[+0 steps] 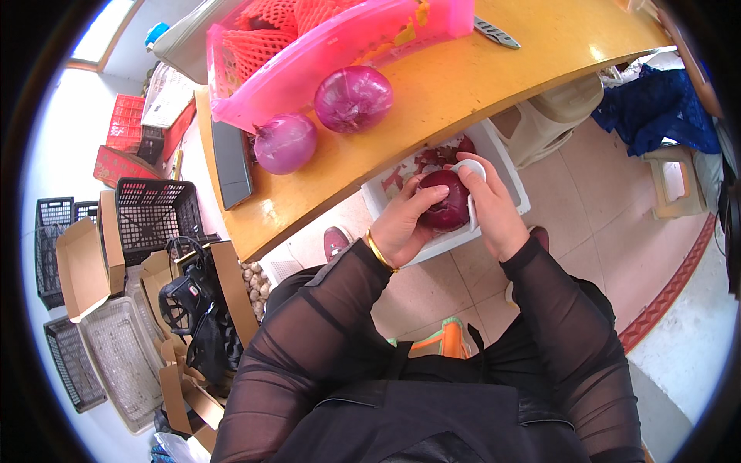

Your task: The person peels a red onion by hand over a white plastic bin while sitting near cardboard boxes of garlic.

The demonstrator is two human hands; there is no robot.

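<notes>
A dark red onion (448, 202) is held between my two hands, above a white foam box (524, 194) with red onion skins (443, 155) in it. My left hand (405, 223) wraps the onion from the left, its thumb on top. My right hand (492, 208) presses against the onion's right side and has a white object (472, 171) between its fingers, partly hidden, its kind unclear. Two purple-red onions, one larger (354, 99) and one smaller (286, 143), rest on the yellow table (307, 214) beside a pink plastic basket (341, 52) with red foam netting (260, 49).
A knife (496, 32) lies at the table's far side, a dark phone-like slab (230, 165) at its left end. Crates (156, 214), cardboard boxes (87, 260) and garlic bulbs (255, 283) stand at left. Plastic stools (550, 116) are at right.
</notes>
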